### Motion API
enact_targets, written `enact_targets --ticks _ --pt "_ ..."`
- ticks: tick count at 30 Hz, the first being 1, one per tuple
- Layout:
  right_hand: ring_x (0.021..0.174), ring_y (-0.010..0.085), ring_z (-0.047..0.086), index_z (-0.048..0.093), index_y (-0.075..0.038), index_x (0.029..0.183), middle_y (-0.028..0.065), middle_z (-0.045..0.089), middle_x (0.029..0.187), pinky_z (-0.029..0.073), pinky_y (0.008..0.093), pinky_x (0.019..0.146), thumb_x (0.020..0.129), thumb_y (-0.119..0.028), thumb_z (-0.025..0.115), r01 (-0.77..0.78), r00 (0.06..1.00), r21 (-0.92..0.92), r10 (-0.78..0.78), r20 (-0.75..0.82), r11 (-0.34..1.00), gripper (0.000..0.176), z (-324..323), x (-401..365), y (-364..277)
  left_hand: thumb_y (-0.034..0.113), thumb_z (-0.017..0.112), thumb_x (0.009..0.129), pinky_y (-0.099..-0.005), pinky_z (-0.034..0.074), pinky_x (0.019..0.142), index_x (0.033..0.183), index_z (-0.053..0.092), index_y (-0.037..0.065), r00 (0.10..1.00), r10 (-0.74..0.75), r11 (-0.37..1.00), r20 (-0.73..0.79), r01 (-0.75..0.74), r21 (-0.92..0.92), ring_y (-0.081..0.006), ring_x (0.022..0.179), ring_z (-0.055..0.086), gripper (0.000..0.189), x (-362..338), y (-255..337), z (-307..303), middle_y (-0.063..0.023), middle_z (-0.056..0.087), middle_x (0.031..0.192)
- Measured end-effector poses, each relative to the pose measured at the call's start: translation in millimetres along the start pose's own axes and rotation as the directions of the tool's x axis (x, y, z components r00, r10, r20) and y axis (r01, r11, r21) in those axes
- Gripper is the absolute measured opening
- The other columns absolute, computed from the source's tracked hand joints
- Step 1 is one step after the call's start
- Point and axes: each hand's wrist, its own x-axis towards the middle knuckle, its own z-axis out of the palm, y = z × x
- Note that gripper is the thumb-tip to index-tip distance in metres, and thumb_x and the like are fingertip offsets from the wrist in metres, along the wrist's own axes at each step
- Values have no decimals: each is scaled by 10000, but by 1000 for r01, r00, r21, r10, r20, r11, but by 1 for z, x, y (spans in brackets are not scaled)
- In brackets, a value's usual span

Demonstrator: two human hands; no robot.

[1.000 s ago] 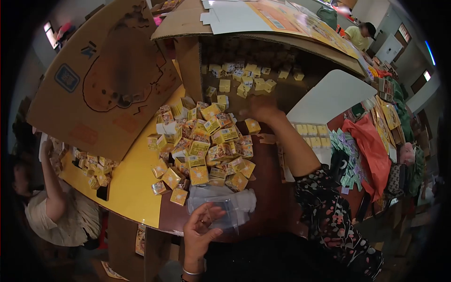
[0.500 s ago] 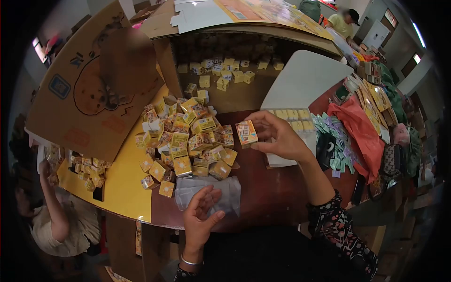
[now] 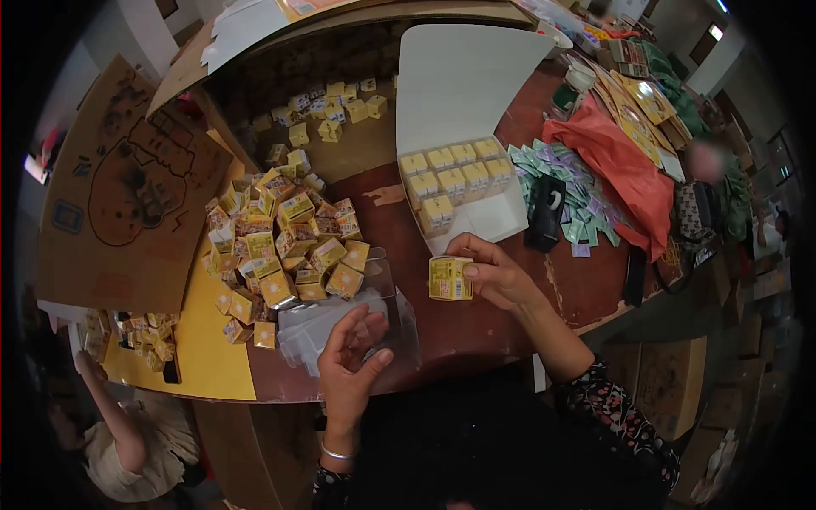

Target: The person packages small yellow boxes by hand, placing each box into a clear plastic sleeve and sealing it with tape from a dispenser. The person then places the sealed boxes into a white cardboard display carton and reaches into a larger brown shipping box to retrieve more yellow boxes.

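My right hand (image 3: 501, 279) pinches a small yellow printed box (image 3: 450, 279) between thumb and fingers, with a barcode side facing me. Just beyond that hand stands an open white carton (image 3: 503, 219), partly filled with rows of small yellow boxes (image 3: 450, 176). My left hand (image 3: 350, 353) is open, palm turned inward and fingers apart. It hovers over some clear plastic sleeves (image 3: 306, 327) on the table, which it partly covers. To its upper left lies a heap of small yellow and orange boxes (image 3: 285, 242).
A large cardboard box (image 3: 327, 153) lies open at the back with loose yellow boxes inside. Green and purple packets (image 3: 582, 191), a black object (image 3: 546, 212) and a red plastic bag (image 3: 620, 161) lie on the right. Another person's arm (image 3: 115, 416) shows at lower left.
My view has swung to the right, bringing the white carton fully into sight. The right hand has drawn the box nearer to me and turned it to another side. My left hand stays open.
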Motion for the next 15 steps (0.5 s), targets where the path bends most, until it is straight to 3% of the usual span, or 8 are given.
enact_targets --ticks 2,5,9,12,15 --pt "1042 120 638 525 -48 1359 63 641 1189 559 277 861 958 -178 682 1 998 60 3 -66 998 449 -5 -10 12 10 788 869 -387 495 1086 1479 461 -23 999 -21 1000 -26 21 19 -267 1287 602 693 3 -6 3 -170 602 1387" --pt "1087 121 631 542 -48 1347 63 634 1187 563 289 888 945 -167 705 -77 985 -84 63 -160 993 450 -14 -22 10 8 788 872 -376 514 1057 1469 469 -19 998 -18 994 -67 25 104 -259 1268 612 678 5 -16 4 -151 588 1403" --pt "1152 156 623 583 -38 1299 72 615 1238 560 305 923 913 -129 750 -85 987 -169 59 -150 982 430 -13 -29 -8 14 791 875 -361 520 1036 1457 480 -13 998 -57 992 -29 60 110 -252 1248 623 661 9 -18 6 -133 586 1400" --pt "1153 156 619 610 -47 1178 70 611 1248 558 297 911 890 -94 771 -25 994 -131 11 -105 991 333 -27 -32 8 22 796 876 -356 520 1028 1451 488 -8 997 -75 989 -20 77 124 -243 1237 628 653 11 -17 10 -123 604 1358" --pt "1141 132 613 589 -67 1009 59 622 1231 554 298 920 872 -67 790 59 965 -145 -94 -245 988 244 -34 -35 23 26 798 876 -350 521 1018 1449 494 -1 996 -86 985 -16 87 146 -233 1231 629 649 13 -16 10 -113 618 1319"
